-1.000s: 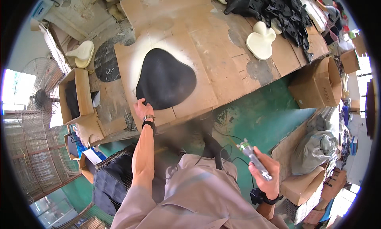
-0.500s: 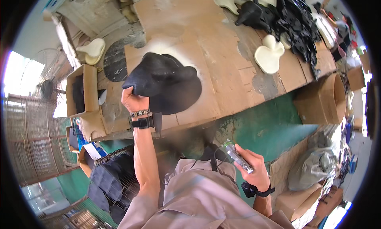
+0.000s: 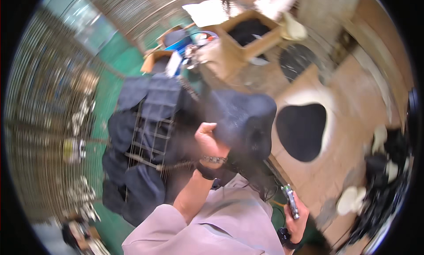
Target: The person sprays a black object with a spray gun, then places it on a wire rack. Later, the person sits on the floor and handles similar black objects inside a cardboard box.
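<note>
My left hand [image 3: 210, 140] grips the edge of a black saddle cover [image 3: 247, 118], thumb on top. The cover is held up off the table, blurred by motion, and hides part of the table edge. Low on the right, my right hand [image 3: 298, 213] is closed around a small silver hand tool [image 3: 290, 199] with a green end. A thin hose or cord shows near it. On the cardboard-covered table [image 3: 335, 166] lies a flat black rounded shape [image 3: 302, 132] with a whitish border around it.
Left of me stands a wire basket [image 3: 152, 142] heaped with black pieces. Beyond are a cardboard box [image 3: 247, 51] with black material and a pale saddle-shaped piece [image 3: 293, 28]. More pale pieces [image 3: 351, 199] lie at right beside tangled black parts [image 3: 375, 211].
I have turned left. My left hand has lifted the saddle cover from the table and brought it toward the wire basket. My right hand still holds the silver tool.
</note>
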Demonstrator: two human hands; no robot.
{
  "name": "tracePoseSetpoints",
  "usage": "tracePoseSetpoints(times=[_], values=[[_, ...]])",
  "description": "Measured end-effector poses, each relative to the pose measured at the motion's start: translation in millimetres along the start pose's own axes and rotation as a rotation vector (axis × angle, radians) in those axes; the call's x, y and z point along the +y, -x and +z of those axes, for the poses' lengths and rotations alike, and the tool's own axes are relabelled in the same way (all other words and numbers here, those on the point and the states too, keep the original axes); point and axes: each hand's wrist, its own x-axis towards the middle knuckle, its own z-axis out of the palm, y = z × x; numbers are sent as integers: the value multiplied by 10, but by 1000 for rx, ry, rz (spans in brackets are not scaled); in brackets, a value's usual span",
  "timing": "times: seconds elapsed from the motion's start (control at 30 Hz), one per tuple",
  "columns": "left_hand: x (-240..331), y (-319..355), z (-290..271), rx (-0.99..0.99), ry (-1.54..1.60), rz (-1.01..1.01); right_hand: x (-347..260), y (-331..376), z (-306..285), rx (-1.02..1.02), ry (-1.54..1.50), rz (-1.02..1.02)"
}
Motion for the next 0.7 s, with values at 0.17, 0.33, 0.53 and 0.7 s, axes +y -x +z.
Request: tracePoseSetpoints(times=[0.17, 0.33, 0.53, 0.7], values=[[983, 560, -389, 234, 165, 321, -741, 117, -31, -171, 45, -97], [2094, 787, -416, 226, 268, 567, -1179, 11, 70, -292, 131, -183], [2740, 1026, -1029, 429, 288, 1067, -1524, -135, 311, -387, 184, -174], [2430, 831, -2728, 687, 559, 1037, -1631, -316, 521, -441, 150, -193]])
